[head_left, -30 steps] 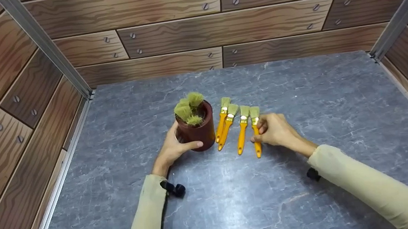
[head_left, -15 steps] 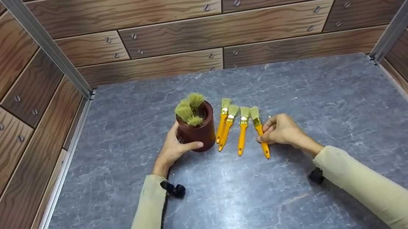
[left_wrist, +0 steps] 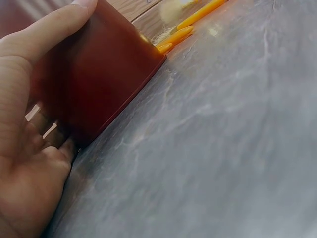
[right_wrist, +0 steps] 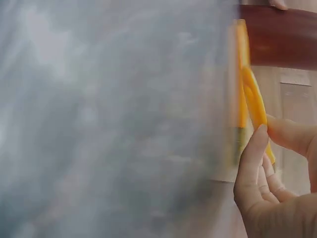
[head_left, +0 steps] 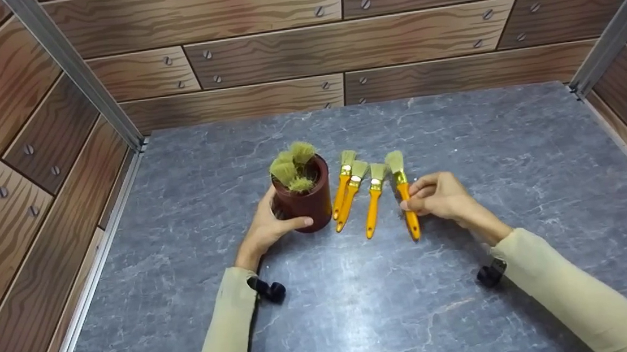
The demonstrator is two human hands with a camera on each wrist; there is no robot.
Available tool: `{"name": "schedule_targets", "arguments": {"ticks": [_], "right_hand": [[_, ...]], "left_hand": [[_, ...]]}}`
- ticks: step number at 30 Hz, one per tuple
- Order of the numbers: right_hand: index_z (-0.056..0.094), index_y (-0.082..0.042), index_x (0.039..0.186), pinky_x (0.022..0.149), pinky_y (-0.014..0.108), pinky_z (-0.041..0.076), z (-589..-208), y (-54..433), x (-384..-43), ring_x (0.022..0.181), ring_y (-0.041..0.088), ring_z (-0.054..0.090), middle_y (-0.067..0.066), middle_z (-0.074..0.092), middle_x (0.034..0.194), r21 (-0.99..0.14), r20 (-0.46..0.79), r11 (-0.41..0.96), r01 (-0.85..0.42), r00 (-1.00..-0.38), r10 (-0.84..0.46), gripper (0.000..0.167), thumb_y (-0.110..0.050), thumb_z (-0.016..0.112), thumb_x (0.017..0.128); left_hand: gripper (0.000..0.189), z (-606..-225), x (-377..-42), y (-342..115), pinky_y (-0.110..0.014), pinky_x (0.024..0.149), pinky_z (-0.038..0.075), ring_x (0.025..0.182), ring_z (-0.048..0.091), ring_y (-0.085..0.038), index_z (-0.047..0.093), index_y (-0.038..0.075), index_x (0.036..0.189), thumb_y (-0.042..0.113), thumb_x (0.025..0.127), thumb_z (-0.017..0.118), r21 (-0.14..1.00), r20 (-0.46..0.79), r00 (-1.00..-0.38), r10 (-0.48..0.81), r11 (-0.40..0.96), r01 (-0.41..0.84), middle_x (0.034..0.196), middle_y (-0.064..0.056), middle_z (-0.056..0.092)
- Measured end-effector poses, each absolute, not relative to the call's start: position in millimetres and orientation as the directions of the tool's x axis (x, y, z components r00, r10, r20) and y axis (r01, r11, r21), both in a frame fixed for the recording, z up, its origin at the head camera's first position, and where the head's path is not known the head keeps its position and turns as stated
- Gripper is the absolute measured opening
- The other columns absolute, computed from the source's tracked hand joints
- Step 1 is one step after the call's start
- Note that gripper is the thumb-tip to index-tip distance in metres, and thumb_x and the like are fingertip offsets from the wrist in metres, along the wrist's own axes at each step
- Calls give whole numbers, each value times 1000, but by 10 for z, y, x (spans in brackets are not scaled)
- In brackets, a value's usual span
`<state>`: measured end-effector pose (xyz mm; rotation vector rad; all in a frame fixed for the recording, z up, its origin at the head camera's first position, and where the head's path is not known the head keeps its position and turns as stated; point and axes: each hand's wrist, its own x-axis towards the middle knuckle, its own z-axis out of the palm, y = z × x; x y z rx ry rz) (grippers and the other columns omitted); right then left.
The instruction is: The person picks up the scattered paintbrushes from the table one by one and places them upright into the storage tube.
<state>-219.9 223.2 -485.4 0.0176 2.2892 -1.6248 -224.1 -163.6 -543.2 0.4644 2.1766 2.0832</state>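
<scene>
My left hand (head_left: 264, 224) grips a dark red cylindrical cup (head_left: 311, 213) standing upright, thumb across its front and fingers behind it. In the left wrist view the base of the cup (left_wrist: 111, 79) is at the tabletop. Several brushes stand in it, their pale green bristles (head_left: 284, 168) up and their handles hidden inside. My right hand (head_left: 445, 197) pinches a paintbrush (head_left: 409, 207) by its orange handle between thumb and fingers, bristles pointing away from me. The right wrist view shows that handle (right_wrist: 254, 96) tilted between the fingertips.
Three more orange-handled paintbrushes lie between the cup and my right hand: one beside the cup (head_left: 342, 187), a second overlapping it (head_left: 348, 201), a third further right (head_left: 373, 207). Wood-patterned walls (head_left: 292, 59) and metal corner posts (head_left: 78, 77) border the grey marbled table (head_left: 205, 168).
My right hand has drawn the rightmost paintbrush away from the others, to the right, and the brush has tilted. The left hand and the cup have stayed in place.
</scene>
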Motion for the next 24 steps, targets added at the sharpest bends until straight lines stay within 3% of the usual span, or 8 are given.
{"name": "schedule_targets", "arguments": {"ticks": [9, 15, 24], "right_hand": [[68, 9, 118, 88, 47, 68, -4534, 2251, -2173, 87, 16, 74, 3, 73, 100, -962, -99, 271, 41, -974, -205, 33, -6, 82, 92], [68, 12, 119, 87, 39, 68, -4394, 2148, -2201, 91, 17, 78, 4, 76, 104, -979, -52, 202, 5, -973, -227, 33, -4, 82, 93], [70, 15, 120, 85, 41, 68, -4181, 1879, -2259, 90, 20, 80, 13, 81, 106, -987, 68, 119, -104, -959, -274, 30, 1, 79, 94]], "left_hand": [[101, -5446, -2233, -1636, -41, 126, 43, 146, 54, -20, 43, 32, 163, 14, 79, 97, 986, 153, -949, 276, 25, 166, 156, 3, 58], [100, -5456, -2225, -1639, -42, 125, 44, 146, 55, -22, 40, 31, 164, 13, 83, 94, 986, 163, -942, 293, -10, 167, 157, 0, 58], [97, -5454, -2248, -1674, -40, 125, 44, 148, 53, -24, 42, 26, 164, 13, 83, 94, 987, 157, -938, 309, -64, 144, 159, -3, 56]]}}
